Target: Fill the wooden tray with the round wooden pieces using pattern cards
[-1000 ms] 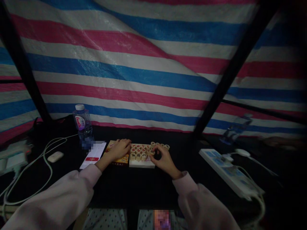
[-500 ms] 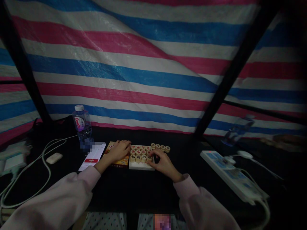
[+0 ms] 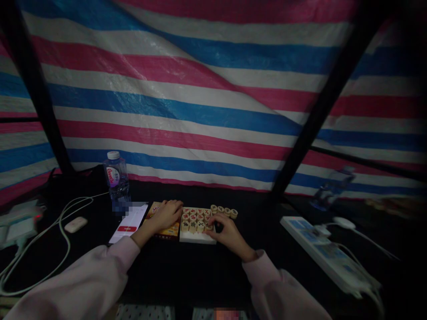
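Note:
Round Chinese chess pieces (image 3: pixel 193 217) with red and dark characters stand in rows in a white tray (image 3: pixel 196 238) on the dark table. My left hand (image 3: pixel 167 214) lies flat on a yellow and red cardboard box (image 3: pixel 172 232), just left of the tray, its fingertips by the tray's left edge. At the right end of the nearest row, my right hand (image 3: pixel 224 228) pinches a chess piece (image 3: pixel 209 226) between thumb and fingers; part of that piece is hidden. Behind the right hand, a short row of loose chess pieces (image 3: pixel 227 212) stands on the table.
Left of the box lie a phone (image 3: pixel 130 222) with a lit screen and a small pale case (image 3: pixel 76 224). A water bottle (image 3: pixel 116 180) stands behind them, near white cables (image 3: pixel 68 240). To the right are a power strip (image 3: pixel 320 253) and another bottle (image 3: pixel 330 191).
The view has tilted up a little, so everything sits lower. My right thumb and fingers have come closer together at the end of the front row. My left hand stays on the box.

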